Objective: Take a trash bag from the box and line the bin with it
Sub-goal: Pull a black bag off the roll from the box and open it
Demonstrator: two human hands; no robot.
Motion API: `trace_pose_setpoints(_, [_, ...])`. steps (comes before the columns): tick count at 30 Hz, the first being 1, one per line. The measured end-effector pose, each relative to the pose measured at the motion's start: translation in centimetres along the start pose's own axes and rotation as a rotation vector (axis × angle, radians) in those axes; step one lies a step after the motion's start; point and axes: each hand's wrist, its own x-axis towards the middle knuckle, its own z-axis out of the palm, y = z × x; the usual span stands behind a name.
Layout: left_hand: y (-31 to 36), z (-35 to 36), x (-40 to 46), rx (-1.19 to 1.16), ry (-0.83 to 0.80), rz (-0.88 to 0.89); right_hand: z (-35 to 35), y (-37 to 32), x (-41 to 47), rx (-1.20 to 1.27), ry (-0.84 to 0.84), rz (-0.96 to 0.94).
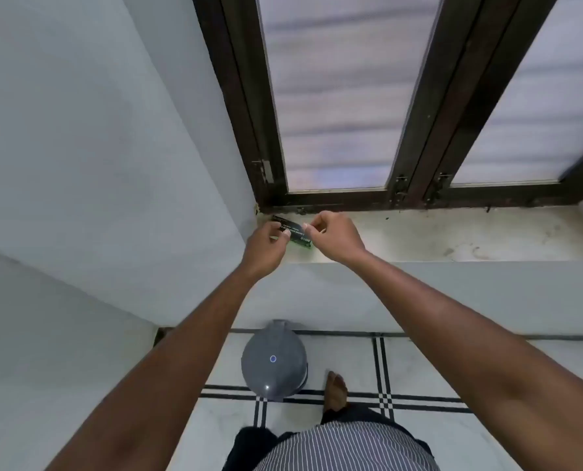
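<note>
The bin [273,363], a grey round one with its domed lid shut, stands on the white tiled floor [344,355] against the wall, directly below the window ledge [453,236]. A dark-framed window [331,96] with frosted panes rises behind the ledge. A bare foot [336,389] is planted just right of the bin. The trash bag box [292,232], slim, dark and green with white print, lies at the ledge's left end near the corner. The left hand [266,246] pinches the box's left part, its grip grasping the box. The right hand [334,237] curls over the box's right end, fingertips [306,227] on its top edge, seemingly gripping it.
</note>
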Motion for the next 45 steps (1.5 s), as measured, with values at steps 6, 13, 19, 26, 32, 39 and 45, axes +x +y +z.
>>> trace_pose_setpoints(6, [-1.4,2.6,3.1,0.012,-0.024,-0.206,5.0,2.5,5.3,-0.399,-0.133,-0.038])
trace_pose_setpoints(13, [-1.7,2.5,5.0,0.064,0.008,-0.139,7.1,4.8,7.2,-0.381,-0.119,-0.031])
trace_pose_setpoints(19, [-0.1,1.9,6.2,0.040,0.065,0.074,5.0,6.4,6.6,0.106,-0.211,0.020])
trace_pose_setpoints(26, [1.2,0.7,7.2,0.173,-0.075,0.179,3.1,6.2,7.7,-0.026,-0.187,-0.047])
trace_pose_setpoints(32, [1.4,0.9,8.0,0.265,-0.164,0.211,2.3,4.9,7.6,0.027,-0.193,-0.124])
trace_pose_setpoints(39, [2.0,0.7,8.9,0.279,-0.214,0.198,1.2,4.7,7.3,0.053,-0.237,-0.068])
trace_pose_setpoints(45, [1.7,1.1,8.8,0.071,-0.211,0.155,0.0,3.2,6.8,0.288,-0.234,0.118])
